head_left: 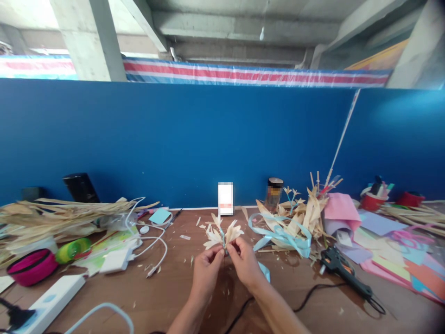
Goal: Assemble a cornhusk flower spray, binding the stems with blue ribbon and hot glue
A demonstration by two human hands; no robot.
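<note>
The left grip (pixel 210 265) and right grip (pixel 244 262) are both closed, fingertips pinching the base of a pale flower (pixel 213 236) at lower centre of the frame. The flower lies just up the frame from the fingertips, above the table (pixel 181 292); its long axis runs nearly up and down the frame, the top leaning slightly left. Neither hand is clearly nearer, since both meet at the stem (pixel 222 234); the right one's fingers also sit against the lower petals on that side. Exactly how each fingertip holds the base is too small to tell. A blue ribbon (pixel 303 240) loops over a heap of husks (pixel 315 213) right of centre, apart from the hands, and a glue gun (pixel 342 270) lies at lower right, its handle end pointing down and right. As for containers, a jar (pixel 274 202) stands behind the husks near the blue partition (pixel 174 139), label blurred, contents not readable. At the right, a red cup (pixel 372 202) holds upright pens (pixel 381 189); a red tub (pixel 410 199) stands beside it nearer the frame's edge, its contents unclear.
</note>
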